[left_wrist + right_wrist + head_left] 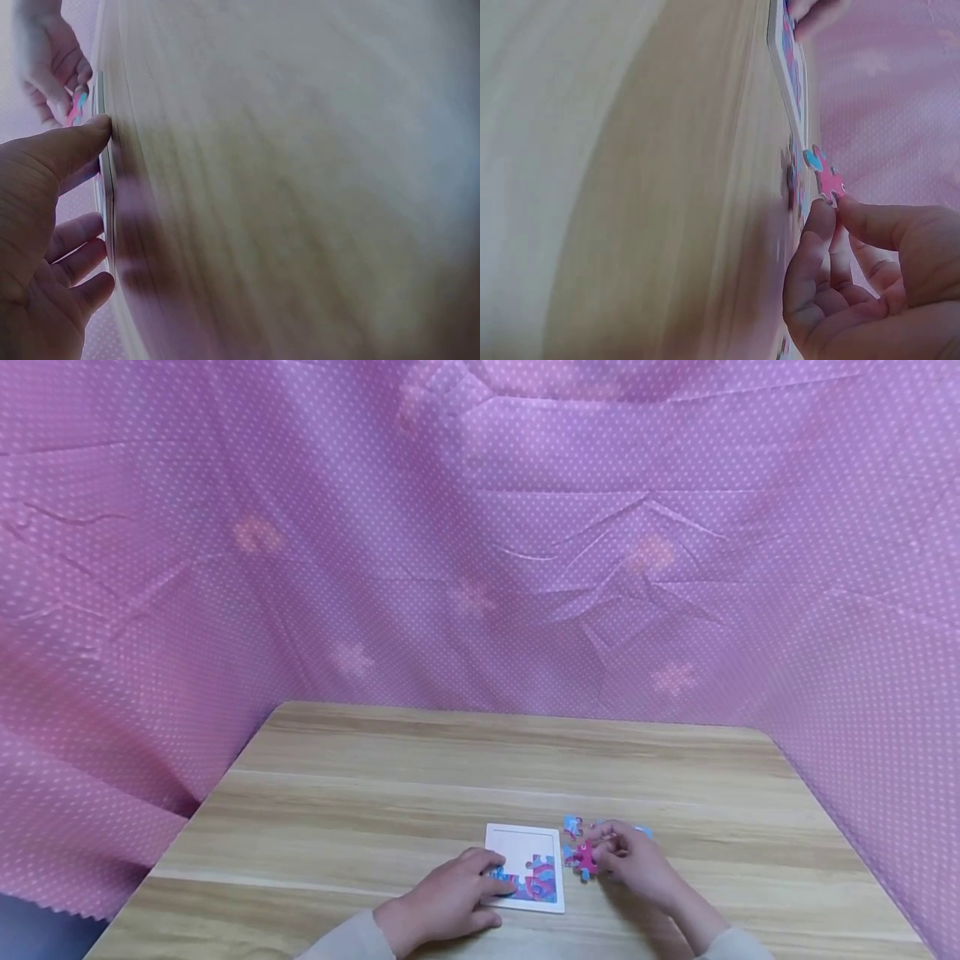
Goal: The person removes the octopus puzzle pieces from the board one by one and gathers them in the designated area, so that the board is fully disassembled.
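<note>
My left hand (453,893) rests on a white-framed jigsaw board (551,907), fingers over its left side and thumb by its edge. Joined blue and purple pieces (542,883) cover the lower part of the board; its upper part shows bare white. In the right wrist view, my right hand (862,277) pinches a pink and blue jigsaw piece (829,180) between thumb and fingertips. That piece is held above the table, just right of the board. More loose pieces (573,825) lie around my right hand (637,864), partly hidden by it.
The wood-grain table (375,785) stretches away behind the board and to both sides. Pink dotted cloth (480,543) hangs beyond its far edge and along both sides.
</note>
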The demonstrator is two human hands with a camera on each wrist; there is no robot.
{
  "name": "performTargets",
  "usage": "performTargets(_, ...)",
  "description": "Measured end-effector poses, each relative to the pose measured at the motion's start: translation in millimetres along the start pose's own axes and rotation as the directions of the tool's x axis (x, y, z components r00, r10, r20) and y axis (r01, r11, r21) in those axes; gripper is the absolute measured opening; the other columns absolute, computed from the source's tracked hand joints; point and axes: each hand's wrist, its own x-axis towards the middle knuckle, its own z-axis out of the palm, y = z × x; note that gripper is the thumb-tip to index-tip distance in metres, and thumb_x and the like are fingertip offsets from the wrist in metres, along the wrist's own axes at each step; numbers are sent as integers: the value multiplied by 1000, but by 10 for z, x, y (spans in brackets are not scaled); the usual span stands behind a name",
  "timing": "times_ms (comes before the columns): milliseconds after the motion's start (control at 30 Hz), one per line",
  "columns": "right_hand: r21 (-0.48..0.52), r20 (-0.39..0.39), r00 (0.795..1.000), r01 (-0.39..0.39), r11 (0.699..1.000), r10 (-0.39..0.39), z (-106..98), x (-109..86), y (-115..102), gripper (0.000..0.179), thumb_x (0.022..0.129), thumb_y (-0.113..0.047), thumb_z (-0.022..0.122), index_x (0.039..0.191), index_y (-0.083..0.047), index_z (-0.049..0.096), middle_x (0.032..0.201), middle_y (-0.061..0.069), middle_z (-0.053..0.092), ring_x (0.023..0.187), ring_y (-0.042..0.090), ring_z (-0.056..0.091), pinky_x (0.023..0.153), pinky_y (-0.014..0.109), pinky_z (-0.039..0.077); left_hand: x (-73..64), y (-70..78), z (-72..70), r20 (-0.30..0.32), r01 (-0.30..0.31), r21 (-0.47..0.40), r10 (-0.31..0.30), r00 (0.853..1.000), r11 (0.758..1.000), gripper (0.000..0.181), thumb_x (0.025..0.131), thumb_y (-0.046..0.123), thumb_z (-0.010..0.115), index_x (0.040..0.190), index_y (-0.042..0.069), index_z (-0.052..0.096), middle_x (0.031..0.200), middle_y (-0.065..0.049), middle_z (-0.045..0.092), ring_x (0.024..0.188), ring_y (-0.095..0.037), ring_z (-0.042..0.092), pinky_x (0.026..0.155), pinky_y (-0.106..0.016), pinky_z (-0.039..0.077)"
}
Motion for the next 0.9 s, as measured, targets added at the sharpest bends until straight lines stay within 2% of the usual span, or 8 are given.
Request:
performTargets(133, -15, -18, 1000, -3, 1000, 3, -104, -25, 35, 19, 84, -2, 66, 102, -1, 61, 83, 7, 60, 75, 21, 57, 61, 30, 53, -3, -8, 4, -28, -22, 13, 22, 999, 1000, 41, 89, 39, 65, 128, 26, 62, 133, -6, 50, 123, -20, 44, 98, -35, 42)
performTargets(367, -88, -63, 998, -29, 996, 24, -189, -59, 66, 18, 83, 2, 67, 99, -2, 62, 80, 6, 62, 71, 20, 58, 56, 29, 52, 14, -30, 26, -30, -27, 11, 27, 999, 1000, 41, 89, 39, 65, 128, 27, 62, 133, -6, 51, 123, -20, 45, 98, -34, 42)
performTargets(700, -210, -154, 987, -70, 975, 38, -152, -85, 83, 17, 79, 4, 68, 93, -5, 64, 74, 1, 62, 61, 17, 56, 51, 26, 50, -27, 20, -2, -25, -29, 13, 29, 999, 999, 41, 89, 39, 65, 128, 27, 62, 132, -6, 51, 123, -21, 45, 98, -35, 42)
performTargets(900, -255, -179, 983, -94, 962, 48, -127, -102, 82, 16, 80, 1, 71, 92, -6, 64, 72, 0, 60, 56, 16, 54, 48, 25, 47, -45, 45, 0, -9, -20, 17, 20, 1000, 1000, 41, 90, 39, 65, 128, 26, 62, 134, -7, 50, 124, -21, 44, 100, -35, 41)
